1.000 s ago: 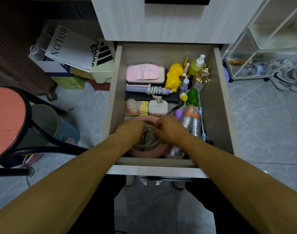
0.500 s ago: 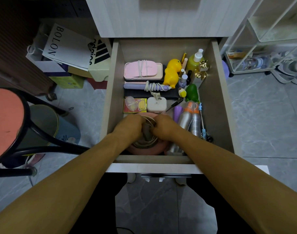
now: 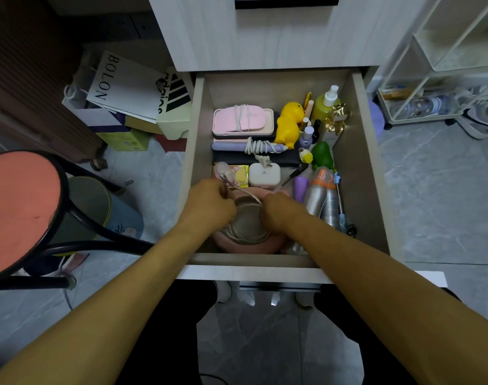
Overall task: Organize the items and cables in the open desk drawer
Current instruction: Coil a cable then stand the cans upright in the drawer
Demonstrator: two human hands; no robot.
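Here, at the near end of the open drawer (image 3: 365,173):
Left hand (image 3: 209,205): curled round a strand of the white cable (image 3: 247,232), knuckles up, over the pink round case (image 3: 248,244).
Right hand (image 3: 283,211): fingers curled on the same cable, just beside the left hand.
Cable: coiled inside the pink round case; one strand stretched between both hands.
Behind the hands: white box (image 3: 264,175), yellow packet (image 3: 238,175).
Right of the hands: two silver bottles (image 3: 322,200), purple tube (image 3: 301,187).
Far end: pink case (image 3: 243,120), yellow duck (image 3: 288,125), green spray bottle (image 3: 324,105).
Outside, left: red stool (image 3: 18,209).
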